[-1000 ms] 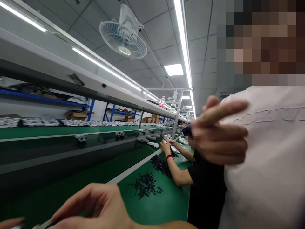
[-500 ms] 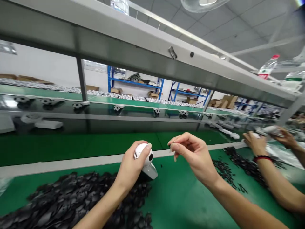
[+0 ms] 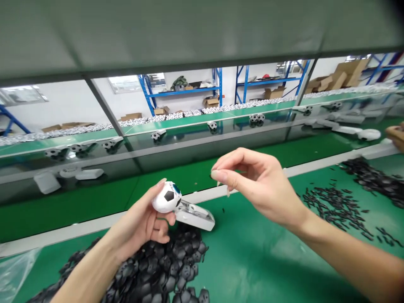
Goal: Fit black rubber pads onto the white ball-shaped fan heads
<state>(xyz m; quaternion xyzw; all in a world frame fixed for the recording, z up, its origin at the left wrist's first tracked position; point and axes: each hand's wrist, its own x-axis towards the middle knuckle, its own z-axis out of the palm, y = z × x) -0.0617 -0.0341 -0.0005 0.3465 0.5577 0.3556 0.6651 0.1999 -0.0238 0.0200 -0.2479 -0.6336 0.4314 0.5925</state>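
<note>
Room: a factory floor, with blue shelving (image 3: 179, 90) and cardboard boxes (image 3: 274, 91) beyond a long assembly line.
Surface: a smooth green mat (image 3: 246, 261) beside a dark, glossy conveyor (image 3: 202, 143) carrying more soccer-patterned units.
Left grip: the left hand (image 3: 143, 225) is closed, its fingers curled under a ball.
Ball: the ball (image 3: 166, 197) is white with black patches, rounded and smooth, held above the mat and joined to a boxy white plastic housing (image 3: 194, 215).
Right grip: the right hand (image 3: 257, 185) hovers near the ball, thumb and forefinger pinched almost together; anything between them is too small to tell.
Nearby: a heap of black hexagonal pieces (image 3: 186, 261) lies under the left hand, and thin black strips (image 3: 334, 206) are scattered at right.
Co-worker: a hand (image 3: 396, 136) enters at the right edge.
</note>
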